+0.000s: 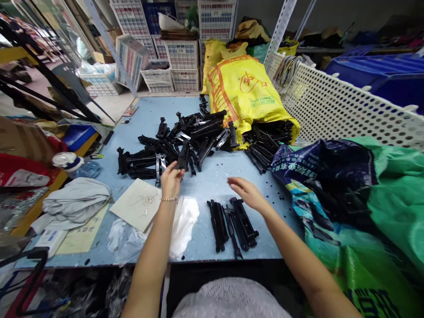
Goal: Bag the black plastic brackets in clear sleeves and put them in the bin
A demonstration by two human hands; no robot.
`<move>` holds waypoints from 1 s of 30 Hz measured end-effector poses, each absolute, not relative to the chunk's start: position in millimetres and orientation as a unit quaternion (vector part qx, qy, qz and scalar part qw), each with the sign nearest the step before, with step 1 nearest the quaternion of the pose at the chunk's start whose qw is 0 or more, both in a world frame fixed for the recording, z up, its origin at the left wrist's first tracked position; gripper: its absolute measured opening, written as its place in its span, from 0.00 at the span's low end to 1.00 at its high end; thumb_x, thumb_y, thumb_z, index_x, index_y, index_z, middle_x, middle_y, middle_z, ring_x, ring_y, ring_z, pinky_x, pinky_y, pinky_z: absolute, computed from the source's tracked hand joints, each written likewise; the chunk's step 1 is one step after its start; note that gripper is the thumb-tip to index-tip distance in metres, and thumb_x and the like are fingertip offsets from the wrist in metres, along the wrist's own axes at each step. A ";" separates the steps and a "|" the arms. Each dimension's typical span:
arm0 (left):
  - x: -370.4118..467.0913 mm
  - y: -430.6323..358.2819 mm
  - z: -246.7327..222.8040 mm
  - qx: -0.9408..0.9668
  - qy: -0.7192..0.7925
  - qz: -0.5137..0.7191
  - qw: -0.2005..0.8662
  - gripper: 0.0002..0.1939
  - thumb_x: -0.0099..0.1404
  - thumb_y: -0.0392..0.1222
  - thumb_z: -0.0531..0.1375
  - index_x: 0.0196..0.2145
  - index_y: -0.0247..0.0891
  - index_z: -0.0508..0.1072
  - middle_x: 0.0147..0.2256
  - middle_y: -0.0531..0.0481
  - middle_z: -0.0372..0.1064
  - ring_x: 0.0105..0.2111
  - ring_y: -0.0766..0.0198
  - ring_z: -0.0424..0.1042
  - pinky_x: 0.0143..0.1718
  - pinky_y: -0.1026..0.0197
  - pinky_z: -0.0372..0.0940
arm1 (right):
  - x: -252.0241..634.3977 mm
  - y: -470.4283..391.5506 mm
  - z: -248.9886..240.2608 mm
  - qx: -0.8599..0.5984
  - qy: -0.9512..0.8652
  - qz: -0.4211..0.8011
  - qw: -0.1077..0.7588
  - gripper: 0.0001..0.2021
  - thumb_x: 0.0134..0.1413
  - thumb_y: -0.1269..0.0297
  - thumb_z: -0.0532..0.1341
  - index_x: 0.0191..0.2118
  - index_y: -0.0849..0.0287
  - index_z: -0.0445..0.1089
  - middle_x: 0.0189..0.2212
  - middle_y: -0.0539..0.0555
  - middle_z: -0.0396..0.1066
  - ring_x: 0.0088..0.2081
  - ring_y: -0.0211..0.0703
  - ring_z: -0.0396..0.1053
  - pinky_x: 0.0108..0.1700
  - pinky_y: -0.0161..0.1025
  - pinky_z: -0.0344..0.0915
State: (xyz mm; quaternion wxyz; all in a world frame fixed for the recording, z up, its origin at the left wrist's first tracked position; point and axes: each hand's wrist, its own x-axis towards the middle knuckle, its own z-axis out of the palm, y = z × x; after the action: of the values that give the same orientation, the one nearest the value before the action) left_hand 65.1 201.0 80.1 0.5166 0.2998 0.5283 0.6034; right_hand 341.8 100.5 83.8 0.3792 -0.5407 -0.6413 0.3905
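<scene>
pointing away from the person, the black part (183,153) has its long axis running from the left fingertips toward the far side of the blue table (129,132), leaning slightly right. it is at the near edge of the heap (202,128), left of the yellow bag (247,90). the left hand (171,180) pinches its near end, forearm reaching forward, a bracelet (168,199) at the wrist. the right hand (247,192) is open and holds nothing, fingers stretched leftward, just beyond the laid-out parts (232,225). the fingers cover the black part's near end, its dark far end blends into the heap, and the picture's bottom edge cuts off both arms.
</scene>
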 end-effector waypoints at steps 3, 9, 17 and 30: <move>69.4 133.5 82.6 0.262 0.435 0.587 0.630 0.23 0.50 0.33 0.65 0.46 0.38 0.72 0.35 0.50 0.71 0.30 0.71 0.71 0.36 0.66 0.68 | 290.6 133.6 69.0 -0.479 -0.497 0.580 0.433 0.26 0.59 0.48 0.58 0.59 0.54 0.61 0.55 0.61 0.68 0.48 0.46 0.72 0.50 0.48 0.69; 71.7 59.4 85.9 0.488 0.437 0.451 0.606 0.31 0.57 0.49 0.66 0.57 0.43 0.67 0.56 0.42 0.62 0.54 0.52 0.66 0.51 0.52 0.66 | 231.4 139.9 76.2 -0.375 -0.414 0.662 0.500 0.29 0.53 0.46 0.64 0.57 0.51 0.61 0.46 0.53 0.72 0.42 0.43 0.72 0.43 0.41 0.70; 83.4 59.3 100.8 0.533 0.471 0.457 0.534 0.35 0.64 0.51 0.61 0.65 0.48 0.54 0.63 0.43 0.56 0.65 0.48 0.53 0.64 0.45 0.53 | 245.4 104.2 104.3 -0.446 -0.651 0.405 0.461 0.22 0.67 0.45 0.48 0.49 0.54 0.69 0.48 0.58 0.68 0.53 0.49 0.63 0.59 0.48 0.57; 88.5 57.0 92.2 0.663 0.491 0.405 0.395 0.43 0.63 0.47 0.62 0.69 0.43 0.45 0.66 0.36 0.51 0.66 0.43 0.52 0.65 0.40 0.49 | 254.9 108.2 114.3 -0.363 -0.434 0.750 0.342 0.19 0.60 0.46 0.53 0.26 0.54 0.53 0.16 0.40 0.43 0.17 0.32 0.37 0.18 0.31 0.39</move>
State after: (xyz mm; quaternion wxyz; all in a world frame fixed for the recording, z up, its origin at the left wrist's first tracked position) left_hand 88.5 57.0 92.2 0.3947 0.6626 0.4913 0.4047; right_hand 254.9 108.2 114.3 0.3417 -0.3628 -0.4343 0.7503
